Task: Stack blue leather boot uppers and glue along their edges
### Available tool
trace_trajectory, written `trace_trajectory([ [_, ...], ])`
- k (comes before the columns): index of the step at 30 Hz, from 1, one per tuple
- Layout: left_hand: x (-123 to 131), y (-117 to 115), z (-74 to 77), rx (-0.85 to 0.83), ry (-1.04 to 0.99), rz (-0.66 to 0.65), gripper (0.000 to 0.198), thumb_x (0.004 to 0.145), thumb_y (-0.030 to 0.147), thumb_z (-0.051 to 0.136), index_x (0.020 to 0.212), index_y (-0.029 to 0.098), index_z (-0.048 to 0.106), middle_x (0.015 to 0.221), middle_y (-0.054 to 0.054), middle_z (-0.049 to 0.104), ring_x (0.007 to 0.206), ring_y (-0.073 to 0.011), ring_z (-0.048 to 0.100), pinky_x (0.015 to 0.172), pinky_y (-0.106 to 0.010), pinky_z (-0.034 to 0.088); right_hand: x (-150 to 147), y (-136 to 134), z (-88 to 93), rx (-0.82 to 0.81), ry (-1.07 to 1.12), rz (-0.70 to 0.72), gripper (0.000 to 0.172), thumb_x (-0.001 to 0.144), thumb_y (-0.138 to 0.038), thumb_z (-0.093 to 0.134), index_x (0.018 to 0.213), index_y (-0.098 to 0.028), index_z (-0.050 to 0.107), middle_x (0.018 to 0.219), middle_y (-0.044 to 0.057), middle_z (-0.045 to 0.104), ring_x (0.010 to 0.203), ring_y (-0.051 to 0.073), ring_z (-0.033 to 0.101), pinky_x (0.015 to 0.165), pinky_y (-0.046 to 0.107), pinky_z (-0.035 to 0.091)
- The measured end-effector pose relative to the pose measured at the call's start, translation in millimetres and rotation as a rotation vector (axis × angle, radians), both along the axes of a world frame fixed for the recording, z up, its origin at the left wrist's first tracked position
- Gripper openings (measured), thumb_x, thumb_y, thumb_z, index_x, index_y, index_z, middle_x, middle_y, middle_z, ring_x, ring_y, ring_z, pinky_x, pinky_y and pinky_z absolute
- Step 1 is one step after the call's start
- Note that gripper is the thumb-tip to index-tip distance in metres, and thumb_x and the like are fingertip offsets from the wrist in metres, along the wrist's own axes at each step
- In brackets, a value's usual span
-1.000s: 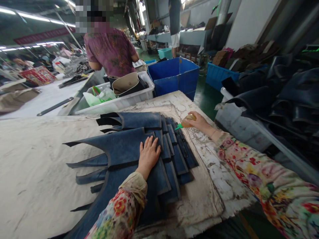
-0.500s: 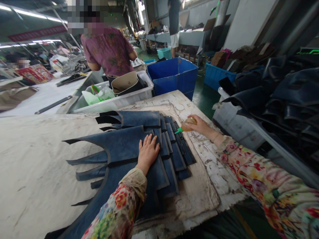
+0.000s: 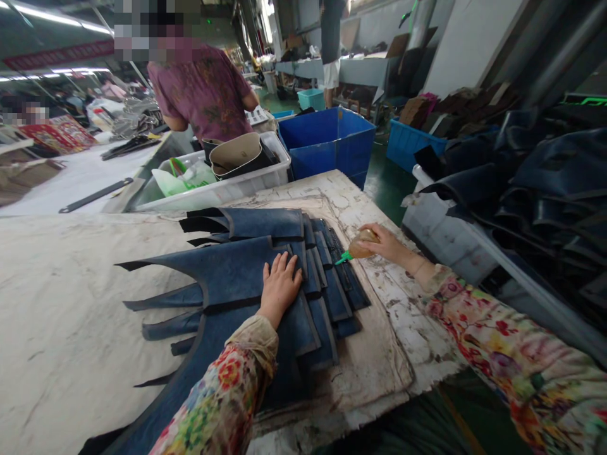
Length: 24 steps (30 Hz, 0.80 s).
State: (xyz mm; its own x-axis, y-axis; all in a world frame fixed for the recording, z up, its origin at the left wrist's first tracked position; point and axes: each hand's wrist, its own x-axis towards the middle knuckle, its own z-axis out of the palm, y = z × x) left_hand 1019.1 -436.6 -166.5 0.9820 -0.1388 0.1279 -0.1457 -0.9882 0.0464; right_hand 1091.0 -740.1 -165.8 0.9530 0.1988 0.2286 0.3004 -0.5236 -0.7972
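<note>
Several dark blue leather-like pieces (image 3: 237, 272) with grey-black edges lie overlapped in a stepped stack on the cloth-covered table. My left hand (image 3: 281, 287) rests flat on the upper pieces, fingers stretched out. In my right hand (image 3: 385, 243) is a squeeze bottle (image 3: 364, 244) with amber-brown contents and a green nozzle (image 3: 344, 258). The bottle is tilted, its nozzle pointing down and left at the stepped edges on the right of the stack. Whether the tip touches a piece I cannot tell. Shiny wet-looking strips show along the farthest right edges.
Behind the table stand a white bin (image 3: 222, 188) with bags and pieces in it and a blue bin (image 3: 327, 145). A grey-white crate (image 3: 446, 234) heaped with blue pieces is on the right. A co-worker in a purple shirt (image 3: 203, 95) stands beyond, back turned.
My right hand has brought the bottle slightly nearer to me, its nozzle lower along the stepped edges. My left hand stays on the stack. The view has shifted a little.
</note>
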Motion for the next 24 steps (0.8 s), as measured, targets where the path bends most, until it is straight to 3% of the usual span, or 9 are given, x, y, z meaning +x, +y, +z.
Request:
trace_trajectory([
  [5, 0.2, 0.2, -0.9, -0.010, -0.005, 0.002, 0.046, 0.092, 0.040, 0.031, 0.134, 0.026, 0.041, 0.144, -0.003, 0.034, 0.135, -0.0214, 0.026, 0.110, -0.051, 0.023, -22.8, -14.8, -3.4, 0.002, 0.112, 0.093, 0.048, 0.071, -0.046, 0.062, 0.110, -0.020, 0.053, 0.101, 0.005, 0.059, 0.093, 0.023, 0.056, 0.085, 0.038, 0.044],
  [11, -0.2, -0.5, 0.2, -0.003, 0.001, 0.003, 0.046, 0.092, 0.040, 0.031, 0.134, 0.025, 0.042, 0.144, -0.003, 0.034, 0.135, -0.0213, 0.026, 0.110, -0.051, 0.023, -28.6, -10.4, -6.0, 0.016, 0.032, 0.004, 0.047, 0.073, -0.045, 0.060, 0.111, -0.019, 0.049, 0.101, 0.005, 0.055, 0.094, 0.022, 0.054, 0.086, 0.039, 0.044],
  [18, -1.4, -0.1, 0.1, -0.011, -0.008, -0.007, 0.046, 0.093, 0.040, 0.031, 0.135, 0.025, 0.041, 0.144, -0.004, 0.034, 0.135, -0.0213, 0.025, 0.111, -0.051, 0.022, -51.0, -20.1, -8.3, 0.055, 0.118, 0.119, 0.049, 0.072, -0.045, 0.062, 0.113, -0.021, 0.049, 0.105, 0.005, 0.056, 0.099, 0.023, 0.055, 0.090, 0.037, 0.044],
  [24, -1.6, 0.0, 0.9, -0.007, 0.001, -0.007, 0.046, 0.092, 0.040, 0.032, 0.135, 0.026, 0.041, 0.144, -0.003, 0.034, 0.135, -0.0213, 0.025, 0.110, -0.051, 0.022, -57.3, -21.8, -7.0, 0.066, 0.081, 0.109, 0.049, 0.074, -0.047, 0.061, 0.112, -0.020, 0.048, 0.107, 0.006, 0.055, 0.102, 0.024, 0.054, 0.093, 0.039, 0.043],
])
